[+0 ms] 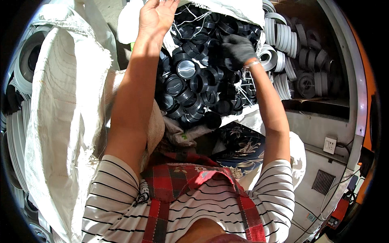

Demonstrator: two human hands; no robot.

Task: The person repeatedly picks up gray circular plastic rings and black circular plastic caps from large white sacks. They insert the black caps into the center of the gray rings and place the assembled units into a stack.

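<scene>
Many round black plastic caps [187,69], some catching bright sunlight, fill an open white woven sack [233,11] in front of me. My right hand [240,49], in a dark grey glove, reaches down among the caps on the right side. Its fingers look curled, but dark caps hide the tips and whatever is in them. My left hand [157,18] is bare, palm up, at the sack's far left rim. The picture's top edge cuts off its fingertips, so its hold on the rim is unclear. White strings [190,18] cross the caps near it.
Grey plastic rings [285,38] are heaped in a bin at the right, beside a pale machine panel with a socket [330,145]. Another large white sack [65,133] stands at my left, with more grey rings [18,141] beyond it. Thin white sticks [245,87] lie near my right wrist.
</scene>
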